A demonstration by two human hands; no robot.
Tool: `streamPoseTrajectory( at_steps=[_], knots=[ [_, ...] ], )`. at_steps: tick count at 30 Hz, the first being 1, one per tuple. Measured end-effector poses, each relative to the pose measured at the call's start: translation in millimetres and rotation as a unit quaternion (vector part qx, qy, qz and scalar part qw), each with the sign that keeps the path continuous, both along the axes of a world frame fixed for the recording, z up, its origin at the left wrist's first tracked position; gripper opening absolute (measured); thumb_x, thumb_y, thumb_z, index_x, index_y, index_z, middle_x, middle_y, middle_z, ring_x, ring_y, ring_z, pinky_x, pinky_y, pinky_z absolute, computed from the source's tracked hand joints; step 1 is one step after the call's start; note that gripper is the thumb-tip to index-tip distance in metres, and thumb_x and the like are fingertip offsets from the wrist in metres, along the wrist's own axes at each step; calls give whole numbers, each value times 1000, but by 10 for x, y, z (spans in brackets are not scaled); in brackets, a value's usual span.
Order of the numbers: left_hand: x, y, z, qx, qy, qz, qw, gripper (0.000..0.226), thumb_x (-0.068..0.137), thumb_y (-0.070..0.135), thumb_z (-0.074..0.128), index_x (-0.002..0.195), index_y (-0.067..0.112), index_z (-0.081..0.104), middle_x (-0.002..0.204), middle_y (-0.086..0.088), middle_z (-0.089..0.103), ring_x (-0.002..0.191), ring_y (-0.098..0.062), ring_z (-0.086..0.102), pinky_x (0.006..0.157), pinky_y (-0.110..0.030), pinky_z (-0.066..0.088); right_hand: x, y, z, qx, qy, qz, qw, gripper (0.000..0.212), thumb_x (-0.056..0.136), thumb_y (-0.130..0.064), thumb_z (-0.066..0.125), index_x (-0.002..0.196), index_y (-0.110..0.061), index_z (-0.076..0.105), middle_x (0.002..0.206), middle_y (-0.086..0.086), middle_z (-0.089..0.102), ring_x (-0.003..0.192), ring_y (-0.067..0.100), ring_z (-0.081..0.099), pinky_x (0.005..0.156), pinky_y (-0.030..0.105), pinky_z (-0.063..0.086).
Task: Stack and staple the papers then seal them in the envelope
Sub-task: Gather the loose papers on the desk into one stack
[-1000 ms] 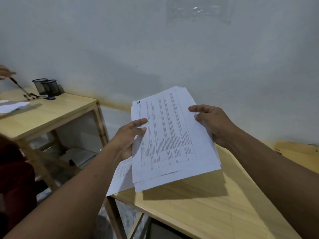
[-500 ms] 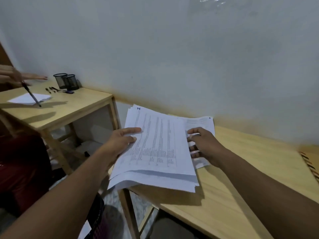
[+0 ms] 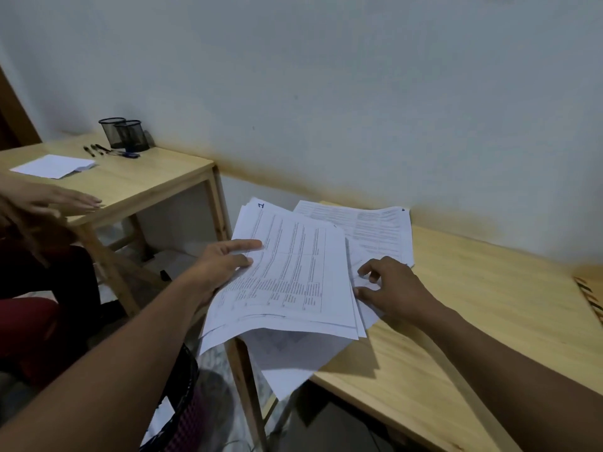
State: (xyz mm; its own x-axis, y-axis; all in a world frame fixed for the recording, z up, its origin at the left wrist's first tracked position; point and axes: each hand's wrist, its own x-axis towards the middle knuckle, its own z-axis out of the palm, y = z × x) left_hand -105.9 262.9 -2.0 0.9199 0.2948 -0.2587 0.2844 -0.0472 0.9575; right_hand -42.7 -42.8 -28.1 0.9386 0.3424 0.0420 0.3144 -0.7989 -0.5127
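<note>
A stack of printed papers (image 3: 293, 278) with tables of small text lies low over the near left corner of the wooden table (image 3: 473, 305). My left hand (image 3: 225, 265) grips its left edge, thumb on top. My right hand (image 3: 391, 288) is at the stack's right edge, fingertips pinching the sheets there. More printed sheets (image 3: 375, 230) lie flat on the table behind, partly under the stack. One loose sheet (image 3: 287, 363) hangs over the table's front edge below the stack. I see no stapler. No envelope can be told for sure.
A second wooden table (image 3: 137, 184) stands to the left with two black mesh cups (image 3: 124, 135), pens (image 3: 98, 150) and a white sheet (image 3: 54, 166). Another person's hand (image 3: 49, 203) rests on its edge. A dark bin (image 3: 182, 402) stands below. A striped edge (image 3: 590, 298) shows at far right.
The stack came down from a raised, tilted hold to lie low over the table corner. My right hand slid to its right edge. The other person's hand dropped to their table.
</note>
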Motion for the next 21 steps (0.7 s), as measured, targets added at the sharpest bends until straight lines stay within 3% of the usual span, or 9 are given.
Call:
streamPoseTrajectory(
  at_steps=[3,5,8,11,13,16,19,21],
  knots=[
    [55,-92,1,-6,-1,-17,1000,32,97,-2,58,107,21,77,108,-3,74,73,-20,78,61,-29,62,14,-104,9,-58,-22,-35,997,56,79,-58,69,124,-27,60,110,-4,53,115,21,54,91,38,44],
    [92,-138,-3,-7,-2,-28,1000,32,97,-1,58,110,21,77,111,-3,73,78,-21,78,67,-33,64,5,-164,35,-123,-27,-88,988,73,74,-72,63,134,-31,52,127,1,53,125,29,46,98,44,36],
    [139,-212,-2,-18,-6,-39,999,33,98,-1,57,115,19,75,118,-5,71,85,-24,78,71,-35,64,-12,-223,61,-172,-8,-156,973,94,66,-85,56,140,-30,42,135,6,50,126,33,44,99,48,31],
    [168,-268,-7,-28,-8,-46,999,33,98,-2,55,118,17,74,122,-9,70,90,-26,77,72,-35,64,-14,-246,55,-153,-24,-158,975,88,67,-83,58,135,-29,44,127,0,57,120,29,48,93,46,31],
    [177,-283,-14,-28,-6,-48,998,33,98,-2,56,118,17,74,123,-9,70,92,-28,77,74,-35,64,-29,-241,42,-103,-31,-158,982,76,73,-71,65,134,-29,45,126,-3,59,119,27,49,89,42,27],
    [186,-295,-37,-29,-5,-61,998,33,98,-2,57,115,18,76,121,-7,70,95,-28,76,82,-39,62,-43,-252,21,2,-57,-169,984,52,87,-37,69,132,-31,44,124,-4,62,116,26,52,85,36,21],
    [219,-337,-69,-36,-26,-73,996,33,97,-4,57,115,15,76,121,-6,71,99,-23,75,91,-35,59,-23,-280,95,195,-36,-147,969,40,94,-13,62,129,-26,50,114,-2,59,92,13,57,72,25,38],
    [259,-383,-80,-37,-41,-82,995,33,95,-5,59,111,16,78,119,-6,74,99,-25,75,92,-37,59,16,-304,185,310,2,-142,940,38,96,-7,58,128,-25,52,119,0,58,89,9,59,66,25,47]
  ],
)
